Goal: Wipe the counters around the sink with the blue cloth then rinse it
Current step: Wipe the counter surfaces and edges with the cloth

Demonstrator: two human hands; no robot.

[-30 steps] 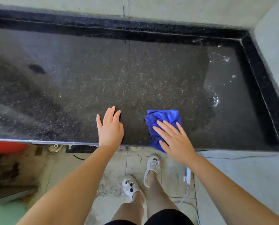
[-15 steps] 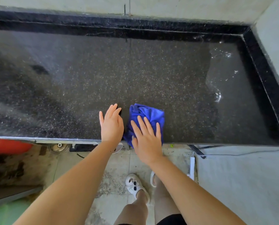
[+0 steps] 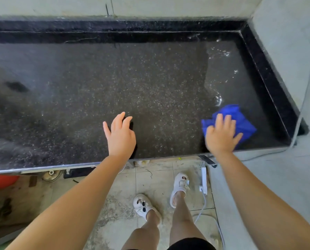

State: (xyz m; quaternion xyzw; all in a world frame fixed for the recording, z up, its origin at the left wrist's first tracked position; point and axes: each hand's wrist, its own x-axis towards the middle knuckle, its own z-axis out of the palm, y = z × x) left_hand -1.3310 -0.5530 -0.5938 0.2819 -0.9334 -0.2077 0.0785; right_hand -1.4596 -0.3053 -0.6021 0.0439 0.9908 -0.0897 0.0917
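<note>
Blue cloth pressed flat under right hand, wet corner of counter.
Left hand spread, holding nothing, likely bracing; fingers straight for pressure.

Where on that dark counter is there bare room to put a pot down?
The counter lies bare between the left hand and the raised back edge, and left of that hand. The right front corner is taken: the right hand presses the blue cloth, with water pooled behind.
</note>
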